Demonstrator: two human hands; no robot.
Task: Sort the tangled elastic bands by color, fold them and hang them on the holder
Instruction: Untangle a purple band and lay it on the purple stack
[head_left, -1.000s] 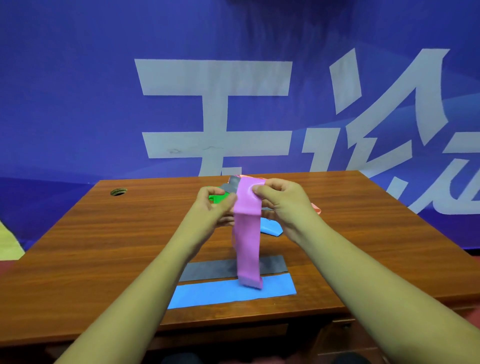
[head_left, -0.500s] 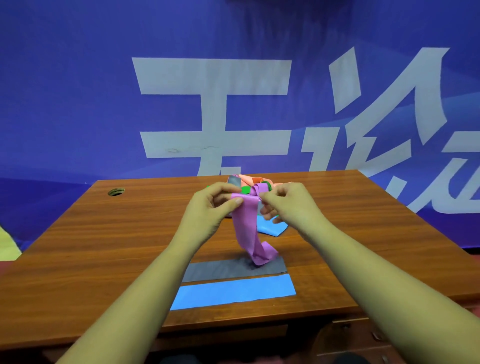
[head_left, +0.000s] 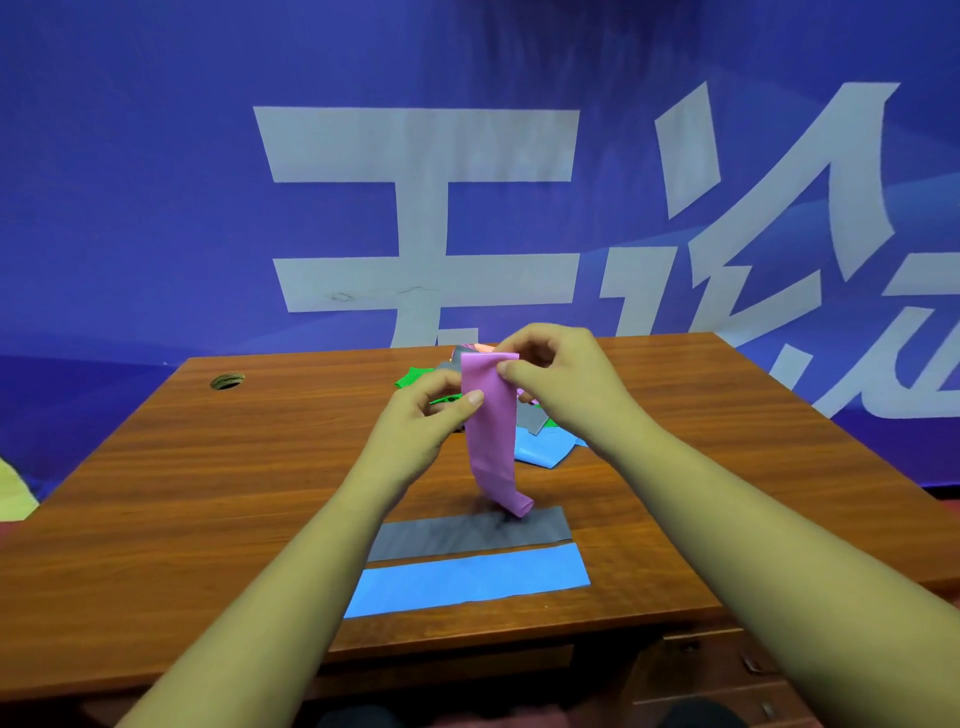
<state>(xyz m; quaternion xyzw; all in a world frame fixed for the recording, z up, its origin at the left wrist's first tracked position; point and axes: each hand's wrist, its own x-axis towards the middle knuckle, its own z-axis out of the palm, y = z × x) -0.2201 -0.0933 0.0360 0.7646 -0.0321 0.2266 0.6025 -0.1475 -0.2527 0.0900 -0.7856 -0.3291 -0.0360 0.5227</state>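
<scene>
Both grips are closed on the same thing. Seen from the head camera, the right hand (head_left: 566, 387) pinches the top edge of the purple elastic band (head_left: 491, 441) between thumb and forefinger. The left hand (head_left: 418, 428) sits lower and to the left. Its thumb tip presses against the band's left edge with the curled fingers behind it, so that grip also pinches the band. Held up this way above the middle of the table (head_left: 208, 493), the band hangs down as a flat strip. Its lower end curls toward the right just over the far edge of the grey band (head_left: 452, 538); whether it touches cannot be told.

That grey band lies flat and straight on the table, running left to right. Just beside it, on the near side and parallel, lies the blue band (head_left: 467, 579), also flat, a little longer, close to the table's front edge.

Behind the hands, toward the far edge, sits the tangled pile (head_left: 540, 447) of other bands. Green shows to the left, grey and light blue to the right under the right wrist, and a sliver of orange-pink above the purple band's top. A round cable hole (head_left: 227, 381) is in the far left corner of the table. A blue banner (head_left: 156, 208) with large white characters fills the background. Drawers (head_left: 727, 675) show below the table at the lower right.
</scene>
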